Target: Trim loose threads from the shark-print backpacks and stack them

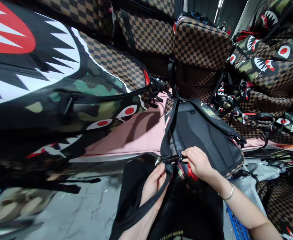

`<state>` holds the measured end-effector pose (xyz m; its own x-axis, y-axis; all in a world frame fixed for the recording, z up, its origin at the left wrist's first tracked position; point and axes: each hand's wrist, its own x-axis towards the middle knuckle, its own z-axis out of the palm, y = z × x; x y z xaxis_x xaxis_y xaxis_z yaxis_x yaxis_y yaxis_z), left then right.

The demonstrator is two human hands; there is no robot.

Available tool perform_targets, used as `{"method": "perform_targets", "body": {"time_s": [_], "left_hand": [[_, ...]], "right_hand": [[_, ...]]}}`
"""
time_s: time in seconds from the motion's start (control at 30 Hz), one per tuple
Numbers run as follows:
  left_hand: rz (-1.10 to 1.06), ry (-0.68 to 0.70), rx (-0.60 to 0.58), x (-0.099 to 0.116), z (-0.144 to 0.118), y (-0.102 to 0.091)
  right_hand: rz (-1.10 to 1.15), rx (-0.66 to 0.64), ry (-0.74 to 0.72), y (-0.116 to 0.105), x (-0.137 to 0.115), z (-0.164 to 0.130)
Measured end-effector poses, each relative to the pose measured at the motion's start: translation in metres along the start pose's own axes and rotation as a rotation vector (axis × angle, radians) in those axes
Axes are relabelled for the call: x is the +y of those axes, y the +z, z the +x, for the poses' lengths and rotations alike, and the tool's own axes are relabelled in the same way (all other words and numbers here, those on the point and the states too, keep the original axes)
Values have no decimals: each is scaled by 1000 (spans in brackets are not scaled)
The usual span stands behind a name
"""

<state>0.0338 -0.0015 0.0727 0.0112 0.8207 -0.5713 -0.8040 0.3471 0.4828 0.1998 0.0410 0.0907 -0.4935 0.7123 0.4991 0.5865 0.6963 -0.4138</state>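
Observation:
A backpack [199,130] with a black padded back panel lies in front of me, its back side up, with brown check and camouflage at its edges. My left hand [155,183] is closed on a black strap [146,206] near the bag's lower left corner, and a long length of that strap hangs over my forearm. With fingers pinched, my right hand [198,163] grips a dark strap piece at the bag's lower edge; its exact fitting is too small to make out. Red and check fabric [191,171] shows just below the right fingers.
A pink-covered table [126,136] carries the backpack. Large shark-mouth bags [98,110] lean in from the left. Check backpacks [201,43] stand behind, and a pile of shark-face bags [271,76] fills the right. More check bags [284,203] lie lower right, near a blue plastic edge [236,223].

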Motion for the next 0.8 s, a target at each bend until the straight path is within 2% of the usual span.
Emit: {"method": "perform_targets", "body": {"time_s": [0.23,0.37,0.6,0.8], "left_hand": [[-43,-19,-39,1,-1,3],[-54,-44,-58,1,0,2],[-71,-55,-82,-4,1,0],[-60,-39,-100,-7,0,-1]], "right_hand": [[-92,8,-15,5,1,-1],[-53,42,-14,4,2,-4],[-73,-43,-49,5,-3,-1],[-77,-41,-55,7,-4,-2]]}}
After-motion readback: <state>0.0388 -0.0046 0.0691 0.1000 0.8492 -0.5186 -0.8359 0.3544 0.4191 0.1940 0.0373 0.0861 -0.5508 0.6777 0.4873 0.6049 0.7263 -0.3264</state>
